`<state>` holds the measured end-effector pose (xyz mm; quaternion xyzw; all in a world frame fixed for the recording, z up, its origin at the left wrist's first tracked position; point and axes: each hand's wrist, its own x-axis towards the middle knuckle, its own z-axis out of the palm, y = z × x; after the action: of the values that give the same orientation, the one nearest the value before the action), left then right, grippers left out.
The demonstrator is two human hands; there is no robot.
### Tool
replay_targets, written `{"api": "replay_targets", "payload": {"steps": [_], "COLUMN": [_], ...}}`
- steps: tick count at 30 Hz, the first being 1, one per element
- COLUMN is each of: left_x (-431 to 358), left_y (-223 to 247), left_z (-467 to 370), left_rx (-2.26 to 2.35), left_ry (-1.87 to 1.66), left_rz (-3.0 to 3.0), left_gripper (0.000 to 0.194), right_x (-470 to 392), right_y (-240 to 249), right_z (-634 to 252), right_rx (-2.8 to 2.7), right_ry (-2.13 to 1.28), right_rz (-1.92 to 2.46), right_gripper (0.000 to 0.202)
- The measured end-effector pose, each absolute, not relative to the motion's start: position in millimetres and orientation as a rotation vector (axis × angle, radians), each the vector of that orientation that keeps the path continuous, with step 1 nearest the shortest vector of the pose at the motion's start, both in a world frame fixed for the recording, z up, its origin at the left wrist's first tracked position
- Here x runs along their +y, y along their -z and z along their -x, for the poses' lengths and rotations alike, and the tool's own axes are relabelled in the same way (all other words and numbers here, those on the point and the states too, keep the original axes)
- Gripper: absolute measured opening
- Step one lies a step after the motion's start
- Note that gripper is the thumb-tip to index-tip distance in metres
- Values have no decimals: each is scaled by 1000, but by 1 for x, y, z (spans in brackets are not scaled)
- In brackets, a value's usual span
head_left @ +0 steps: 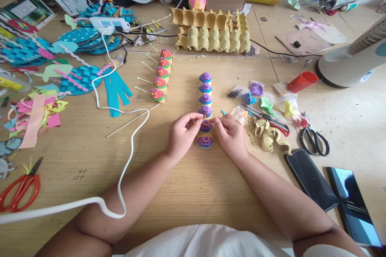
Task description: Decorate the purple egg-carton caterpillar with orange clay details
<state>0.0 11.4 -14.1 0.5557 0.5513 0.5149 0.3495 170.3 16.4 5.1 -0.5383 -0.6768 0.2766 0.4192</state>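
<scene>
A row of egg-carton cups covered in purple and blue clay, with small faces, runs away from me in the middle of the table. The nearest cup carries an orange loop on top. My left hand pinches a thin orange clay strip between thumb and index finger, over the second-nearest cup. On that cup's right side, my right hand has thumb and index finger closed close to the orange clay; what lies between them is too small to make out.
A red-and-green cup row with pins stands left of the purple one. Clay bags, a utility knife, black scissors and a phone lie right. A white cable crosses the left side; egg cartons stand behind.
</scene>
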Motion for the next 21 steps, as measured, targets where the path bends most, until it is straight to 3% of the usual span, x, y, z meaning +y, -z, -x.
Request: {"api": "replay_targets", "payload": {"steps": [21], "left_x": [10], "left_y": [7], "left_z": [1], "left_rx": [1353], "left_ry": [-1300], "left_rz": [-1543], "left_gripper": [17], "right_x": [21], "right_y": [2], "right_z": [-169], "right_rx": [-1632], "right_ry": [-863], "right_rz": [1276], "right_gripper": [52]}}
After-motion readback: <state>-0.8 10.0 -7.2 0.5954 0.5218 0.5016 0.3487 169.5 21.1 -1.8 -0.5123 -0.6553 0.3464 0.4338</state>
